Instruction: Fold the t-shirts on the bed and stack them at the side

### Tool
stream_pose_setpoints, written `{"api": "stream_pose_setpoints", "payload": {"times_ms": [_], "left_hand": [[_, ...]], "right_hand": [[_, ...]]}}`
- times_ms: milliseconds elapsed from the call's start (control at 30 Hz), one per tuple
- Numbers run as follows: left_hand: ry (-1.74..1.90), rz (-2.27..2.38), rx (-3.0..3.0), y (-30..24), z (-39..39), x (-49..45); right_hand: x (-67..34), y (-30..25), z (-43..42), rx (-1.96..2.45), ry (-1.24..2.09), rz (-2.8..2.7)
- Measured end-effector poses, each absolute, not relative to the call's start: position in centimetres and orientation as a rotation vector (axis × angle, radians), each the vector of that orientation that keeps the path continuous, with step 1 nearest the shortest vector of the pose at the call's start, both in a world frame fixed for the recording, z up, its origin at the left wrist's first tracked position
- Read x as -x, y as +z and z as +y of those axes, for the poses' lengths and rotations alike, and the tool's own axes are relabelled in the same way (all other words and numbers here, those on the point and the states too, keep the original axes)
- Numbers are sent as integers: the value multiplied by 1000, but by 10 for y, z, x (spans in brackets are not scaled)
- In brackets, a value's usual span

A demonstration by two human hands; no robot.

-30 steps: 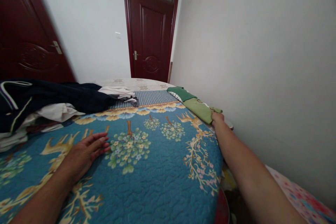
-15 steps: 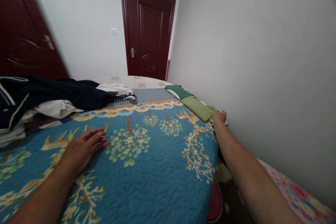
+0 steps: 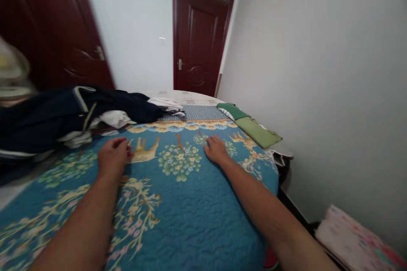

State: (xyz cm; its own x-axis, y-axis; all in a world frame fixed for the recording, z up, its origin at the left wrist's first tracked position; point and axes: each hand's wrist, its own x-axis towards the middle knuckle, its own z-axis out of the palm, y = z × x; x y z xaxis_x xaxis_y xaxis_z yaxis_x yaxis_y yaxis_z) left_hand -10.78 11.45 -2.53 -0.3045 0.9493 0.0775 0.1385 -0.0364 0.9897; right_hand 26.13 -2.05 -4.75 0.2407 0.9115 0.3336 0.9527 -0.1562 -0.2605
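Bench point(image 3: 173, 94): pale far rim visible, the rest mostly under a blue quilted cover point(image 3: 190, 220). Cover looks fairly flat mid-bench, so I'd use that stretch for smoothing cloth; its print hides small creases, so check by feel.

Navy garment point(image 3: 124, 106): loose heap, far left, tangled with a pale cloth point(image 3: 116, 119). Lift one piece by a clear edge, slowly; a hard pull would likely drag its neighbours.

Light green garment point(image 3: 258, 132): lying flat at the right edge, near end close to the bench rim. Dark green garment point(image 3: 234, 111) just beyond it, touching. Keep the right forearm clear of both.

Left hand point(image 3: 113, 154): fingers curled, just short of the heap; blurred, can't tell if the fingertips meet. Right hand point(image 3: 216, 150): fingers loosely bent and a bit apart, nothing visible in them, over mid-cover; can't tell if it touches. Use both hands, light even tension.
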Motion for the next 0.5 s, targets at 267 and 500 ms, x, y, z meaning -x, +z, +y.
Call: {"api": "stream_pose_setpoints", "payload": {"times_ms": [267,500], "left_hand": [[1648,1436,-918,-23,123,148],[1596,1397,-1051,-29,132,149]], "right_hand": [[-256,-69,-24,1948,-244,-1885],[-268,-82,-22,1836,-272,-1877]]}}
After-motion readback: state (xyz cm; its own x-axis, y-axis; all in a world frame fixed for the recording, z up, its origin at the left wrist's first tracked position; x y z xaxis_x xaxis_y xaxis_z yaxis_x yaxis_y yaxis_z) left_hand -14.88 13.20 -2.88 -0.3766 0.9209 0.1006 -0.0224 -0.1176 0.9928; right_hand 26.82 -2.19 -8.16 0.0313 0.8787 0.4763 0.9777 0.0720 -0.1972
